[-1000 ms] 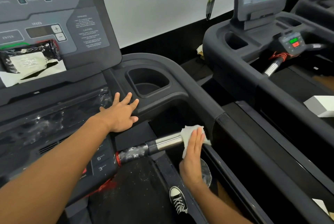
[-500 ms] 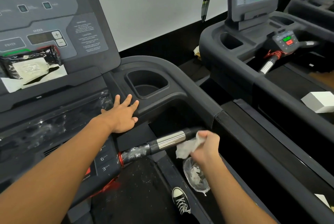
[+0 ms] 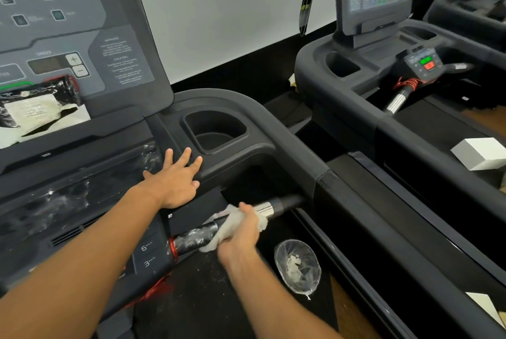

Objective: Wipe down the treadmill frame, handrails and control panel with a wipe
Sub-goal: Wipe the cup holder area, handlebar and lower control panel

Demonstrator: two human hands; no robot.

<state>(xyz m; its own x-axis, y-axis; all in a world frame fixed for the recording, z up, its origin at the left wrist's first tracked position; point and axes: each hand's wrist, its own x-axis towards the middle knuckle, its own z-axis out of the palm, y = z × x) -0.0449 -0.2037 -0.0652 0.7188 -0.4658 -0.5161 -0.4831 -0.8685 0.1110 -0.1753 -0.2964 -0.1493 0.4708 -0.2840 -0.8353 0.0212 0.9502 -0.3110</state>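
Running from the console up-right to the frame, the handrail (image 3: 262,211) is clasped mid-length through the wipe (image 3: 232,225) by the closed right hand (image 3: 241,232), while the left hand (image 3: 175,177) lies flat, holding nothing.

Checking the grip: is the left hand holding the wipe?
No, the left hand lies flat and empty on the console; the right hand clasps the wipe around the handrail.

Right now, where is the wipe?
The wipe is low in the head view, bunched in the right hand around the front handlebar, beside its chrome section.
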